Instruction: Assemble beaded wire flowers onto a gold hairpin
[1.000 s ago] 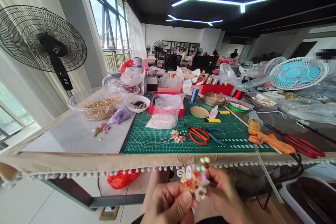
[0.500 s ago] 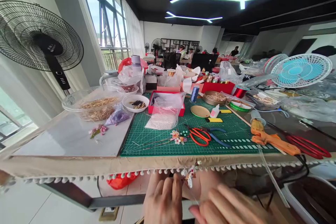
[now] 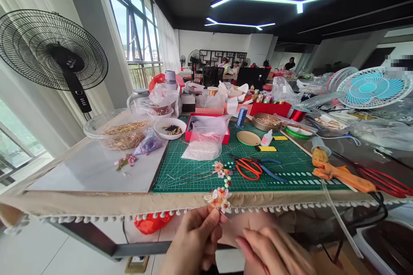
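My left hand [image 3: 200, 238] pinches a beaded flower ornament [image 3: 218, 200] between thumb and fingers, just in front of the table edge. Orange and white petals and pearly beads show on it, and a short thin wire end sticks out near my fingertips. A strand of green and red beads rises behind it. My right hand [image 3: 271, 247], slightly blurred, is to the right and lower, with thumb and fingers drawn together; what they hold, if anything, cannot be made out. On the green cutting mat [image 3: 190, 180] lies a similar flower hairpin [image 3: 220, 169] with long thin prongs.
Orange-handled pliers [image 3: 248, 169] and blue-handled pliers [image 3: 272, 171] lie on the mat. An orange glue gun [image 3: 342, 177] rests at right. Behind are a bag of white beads [image 3: 203, 146], a white bowl [image 3: 170, 129] and a glue bottle [image 3: 266, 138]. A standing fan [image 3: 69, 58] is at left.
My left hand has turned and lifted the ornament, so its flowers now show above the fingers at the table edge. My right hand stays low on the right. The view has tilted up slightly.
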Action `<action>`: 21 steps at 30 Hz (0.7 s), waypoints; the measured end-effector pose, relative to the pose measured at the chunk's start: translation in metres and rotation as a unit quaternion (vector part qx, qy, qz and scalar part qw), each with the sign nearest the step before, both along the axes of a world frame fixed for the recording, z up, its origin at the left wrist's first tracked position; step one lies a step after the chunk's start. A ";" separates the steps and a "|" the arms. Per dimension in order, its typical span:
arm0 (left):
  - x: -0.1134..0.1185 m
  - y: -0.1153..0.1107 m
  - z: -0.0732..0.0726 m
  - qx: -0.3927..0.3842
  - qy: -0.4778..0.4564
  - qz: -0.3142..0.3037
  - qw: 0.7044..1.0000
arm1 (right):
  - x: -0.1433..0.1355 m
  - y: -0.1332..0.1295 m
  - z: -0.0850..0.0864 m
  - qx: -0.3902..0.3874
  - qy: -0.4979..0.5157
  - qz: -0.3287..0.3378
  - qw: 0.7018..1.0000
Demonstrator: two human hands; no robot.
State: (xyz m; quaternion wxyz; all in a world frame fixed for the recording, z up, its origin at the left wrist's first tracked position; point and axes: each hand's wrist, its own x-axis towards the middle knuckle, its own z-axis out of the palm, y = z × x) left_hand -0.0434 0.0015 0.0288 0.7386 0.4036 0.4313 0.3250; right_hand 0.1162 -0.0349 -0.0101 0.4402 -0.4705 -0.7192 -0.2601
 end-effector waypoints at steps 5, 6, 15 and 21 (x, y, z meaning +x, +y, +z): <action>0.001 -0.001 0.001 -0.106 -0.133 -0.009 0.985 | 0.016 0.010 0.037 -0.026 -0.040 0.033 0.998; 0.002 -0.002 0.001 -0.115 -0.140 -0.005 0.983 | 0.018 0.012 0.043 -0.013 -0.044 0.038 0.998; 0.012 -0.005 -0.002 -0.172 -0.282 0.001 0.944 | 0.022 0.013 0.023 -0.088 0.081 0.090 0.989; 0.015 -0.008 -0.002 -0.130 -0.322 -0.031 0.937 | 0.017 0.013 0.012 -0.313 0.317 0.156 0.882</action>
